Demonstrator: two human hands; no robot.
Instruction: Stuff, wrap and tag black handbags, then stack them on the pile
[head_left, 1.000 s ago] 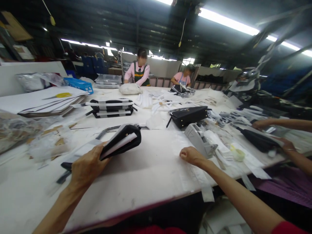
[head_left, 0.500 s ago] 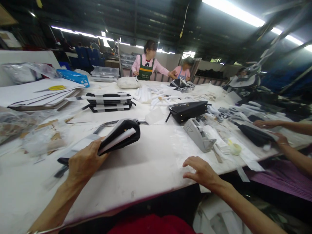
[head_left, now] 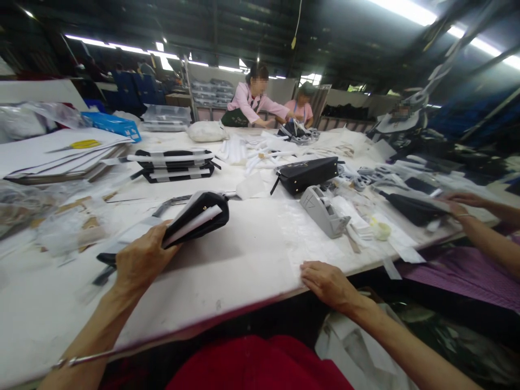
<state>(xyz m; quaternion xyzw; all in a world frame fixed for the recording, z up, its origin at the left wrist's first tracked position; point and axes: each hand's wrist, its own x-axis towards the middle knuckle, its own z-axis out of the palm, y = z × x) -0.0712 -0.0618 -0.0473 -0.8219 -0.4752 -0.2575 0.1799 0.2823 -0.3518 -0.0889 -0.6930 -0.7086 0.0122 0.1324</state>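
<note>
My left hand grips the near end of a black handbag with white paper tucked in it, tilted up off the white table. My right hand lies at the table's front edge with its fingers spread, resting on a clear plastic sheet. It holds nothing. A grey tape dispenser stands just beyond the right hand.
A second black bag lies behind the dispenser, and stacked bags wrapped in white strips sit mid-table. White boards with yellow scissors lie at the left. A neighbour's hands work on a black piece at the right. Two people work at the far side.
My right hand has drawn back from near the tape dispenser to the table's front edge, and its fist has uncurled to spread fingers. My left hand still holds the bag.
</note>
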